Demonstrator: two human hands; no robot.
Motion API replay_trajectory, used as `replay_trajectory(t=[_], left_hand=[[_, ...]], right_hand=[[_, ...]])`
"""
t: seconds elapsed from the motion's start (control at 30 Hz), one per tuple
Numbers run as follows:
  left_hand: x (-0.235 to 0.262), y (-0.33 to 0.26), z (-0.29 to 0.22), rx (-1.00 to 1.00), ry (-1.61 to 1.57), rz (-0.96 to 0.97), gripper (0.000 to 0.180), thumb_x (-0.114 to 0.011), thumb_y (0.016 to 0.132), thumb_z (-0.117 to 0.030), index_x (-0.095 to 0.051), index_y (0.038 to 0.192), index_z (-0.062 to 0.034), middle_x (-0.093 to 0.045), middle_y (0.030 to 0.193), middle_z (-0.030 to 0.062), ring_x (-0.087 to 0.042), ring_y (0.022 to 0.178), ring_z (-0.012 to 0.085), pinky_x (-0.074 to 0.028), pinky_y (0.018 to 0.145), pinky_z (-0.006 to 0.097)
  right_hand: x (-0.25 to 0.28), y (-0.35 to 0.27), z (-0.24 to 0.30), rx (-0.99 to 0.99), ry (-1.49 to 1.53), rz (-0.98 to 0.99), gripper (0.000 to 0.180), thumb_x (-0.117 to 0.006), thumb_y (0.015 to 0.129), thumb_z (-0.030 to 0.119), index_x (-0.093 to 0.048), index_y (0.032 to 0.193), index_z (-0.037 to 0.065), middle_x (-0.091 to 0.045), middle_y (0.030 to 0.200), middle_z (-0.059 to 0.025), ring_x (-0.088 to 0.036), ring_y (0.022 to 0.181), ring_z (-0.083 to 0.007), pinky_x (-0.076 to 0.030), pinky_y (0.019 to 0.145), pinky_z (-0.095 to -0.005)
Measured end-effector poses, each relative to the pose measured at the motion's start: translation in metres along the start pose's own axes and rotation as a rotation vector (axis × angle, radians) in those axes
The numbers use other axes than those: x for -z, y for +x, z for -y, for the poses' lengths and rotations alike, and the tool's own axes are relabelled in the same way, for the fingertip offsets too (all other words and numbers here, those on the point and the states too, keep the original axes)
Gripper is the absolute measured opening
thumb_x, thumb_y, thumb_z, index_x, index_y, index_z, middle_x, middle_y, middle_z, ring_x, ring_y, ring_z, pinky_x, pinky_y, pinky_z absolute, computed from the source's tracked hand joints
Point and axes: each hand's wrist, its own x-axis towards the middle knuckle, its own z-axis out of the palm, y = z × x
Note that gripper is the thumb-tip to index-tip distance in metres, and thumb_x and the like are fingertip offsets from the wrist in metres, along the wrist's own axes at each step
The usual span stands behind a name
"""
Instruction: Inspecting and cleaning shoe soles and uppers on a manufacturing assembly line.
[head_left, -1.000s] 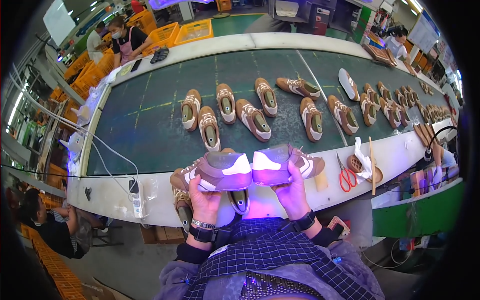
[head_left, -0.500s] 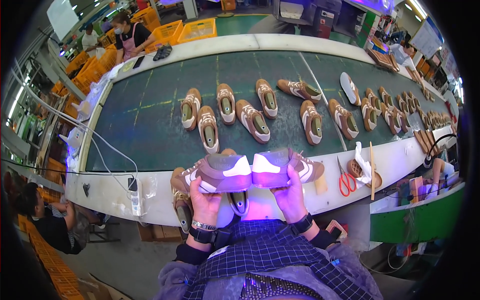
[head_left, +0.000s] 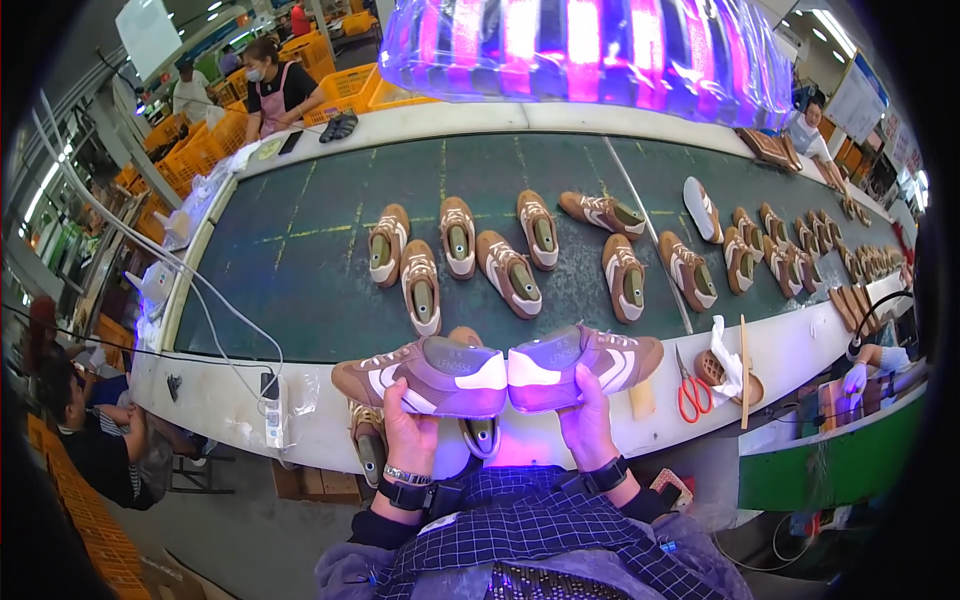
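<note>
My left hand (head_left: 408,432) is closed around a brown sneaker (head_left: 415,378) with white side stripes and a white heel patch. Its toe points left. In my right hand (head_left: 588,425) is the matching sneaker (head_left: 590,365), toe to the right, gripped from below near the heel. Both are held level above the near edge of the table, heels almost touching, and purple light falls on them. Grey-green shoe lasts show in their openings. Partly hidden behind and beneath my hands, another shoe (head_left: 367,440) and a further one (head_left: 484,437) rest at the edge.
Several brown sneakers (head_left: 623,278) stand on the green conveyor belt (head_left: 300,300). A glowing purple lamp (head_left: 580,50) hangs at the top. Red-handled scissors (head_left: 692,395), a loose sole (head_left: 715,368) and a power strip (head_left: 272,410) lie on the white rim (head_left: 210,395). Co-workers are around.
The view has tilted upward, bringing the purple lamp into sight. Both sneakers have turned slightly in my hands, showing more of their openings and the lasts. My grip on each continues.
</note>
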Motion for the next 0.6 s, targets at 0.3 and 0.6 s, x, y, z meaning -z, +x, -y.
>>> replay_trajectory(t=[0.3, 0.6], left_hand=[[-0.004, 0.008, 0.003, 0.062, 0.013, -0.048, 0.041, -0.055, 0.084, -0.035, -0.053, 0.116, -0.0096, -0.060, 0.112, 0.0041, -0.057, 0.102, 0.0205, -0.048, 0.087, 0.038], [0.004, 0.011, 0.012, 0.099, -0.010, -0.143, 0.045, -0.056, 0.083, -0.038, -0.051, 0.118, -0.0099, -0.058, 0.115, 0.0060, -0.055, 0.103, 0.0239, -0.047, 0.085, 0.041]], right_hand=[[-0.007, 0.011, 0.001, -0.044, 0.012, 0.004, 0.040, -0.057, 0.088, 0.032, -0.047, 0.118, 0.007, -0.057, 0.112, -0.0067, -0.055, 0.105, -0.0192, -0.045, 0.091, -0.0376], [0.001, 0.016, -0.012, -0.109, 0.112, -0.099, 0.041, -0.059, 0.087, 0.032, -0.047, 0.118, 0.009, -0.056, 0.111, -0.0053, -0.056, 0.101, -0.0177, -0.046, 0.088, -0.0368]])
